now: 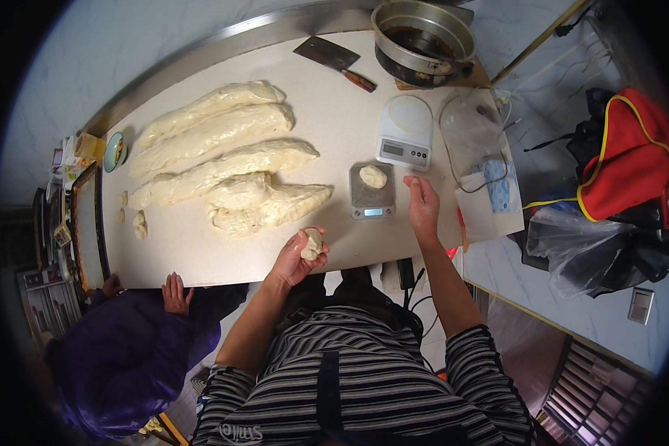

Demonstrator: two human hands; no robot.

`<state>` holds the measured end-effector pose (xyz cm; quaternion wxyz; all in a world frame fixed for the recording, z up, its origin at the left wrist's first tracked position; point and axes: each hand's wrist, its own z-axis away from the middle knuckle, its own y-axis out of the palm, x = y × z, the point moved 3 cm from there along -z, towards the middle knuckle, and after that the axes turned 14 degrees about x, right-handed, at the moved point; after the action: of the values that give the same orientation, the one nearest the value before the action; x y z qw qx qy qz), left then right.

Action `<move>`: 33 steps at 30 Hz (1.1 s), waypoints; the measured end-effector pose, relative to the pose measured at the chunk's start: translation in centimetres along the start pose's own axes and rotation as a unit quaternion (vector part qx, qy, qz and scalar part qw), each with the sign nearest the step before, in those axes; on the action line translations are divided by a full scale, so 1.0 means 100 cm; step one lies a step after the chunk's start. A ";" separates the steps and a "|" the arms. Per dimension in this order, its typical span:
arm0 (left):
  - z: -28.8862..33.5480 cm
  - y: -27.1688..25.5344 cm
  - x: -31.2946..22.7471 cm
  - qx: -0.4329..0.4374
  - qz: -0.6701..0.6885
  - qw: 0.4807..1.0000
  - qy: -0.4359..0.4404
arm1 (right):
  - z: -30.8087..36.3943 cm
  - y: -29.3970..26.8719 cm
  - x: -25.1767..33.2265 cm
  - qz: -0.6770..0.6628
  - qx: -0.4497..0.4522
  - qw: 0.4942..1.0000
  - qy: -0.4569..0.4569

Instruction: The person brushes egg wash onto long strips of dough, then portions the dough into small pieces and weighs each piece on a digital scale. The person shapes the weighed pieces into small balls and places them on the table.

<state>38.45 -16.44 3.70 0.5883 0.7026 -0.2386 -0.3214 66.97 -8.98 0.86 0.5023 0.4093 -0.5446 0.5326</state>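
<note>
My left hand (293, 260) is closed around a lump of dough (311, 244) at the table's front edge. Just right of the small digital scale (372, 213), my right hand (424, 209) hovers with its fingers pressed together; anything pinched in them is too small or hidden to make out. On that scale's metal plate rests a small dough piece (372, 176), and its display is lit. A loose, folded mass of dough (275, 204) lies left of the scale. Beyond it stretch several long dough rolls (223, 127) side by side.
A white kitchen scale (405, 134) stands behind the small one. At the back are a cleaver (327, 53) and a metal pan (424, 44). Plastic bags and a cable (453, 149) lie right. A person in purple (126, 364) rests a hand on the table's left front edge.
</note>
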 end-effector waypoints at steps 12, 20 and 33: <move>-0.009 -0.006 -0.007 -0.302 -0.155 0.941 -0.009 | -0.036 0.029 0.012 0.157 0.097 0.980 -0.072; -0.066 -0.008 -0.014 -0.377 -0.439 0.813 -0.062 | -0.043 0.062 0.007 0.400 0.247 0.882 -0.044; -0.118 -0.016 -0.011 -0.307 -0.261 0.915 -0.028 | -0.020 0.026 0.033 -0.067 0.153 0.986 0.019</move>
<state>46.27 -7.45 3.51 0.6632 0.5154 0.0470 -0.5406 64.11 -6.48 3.53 0.4784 0.5067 -0.4188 0.5823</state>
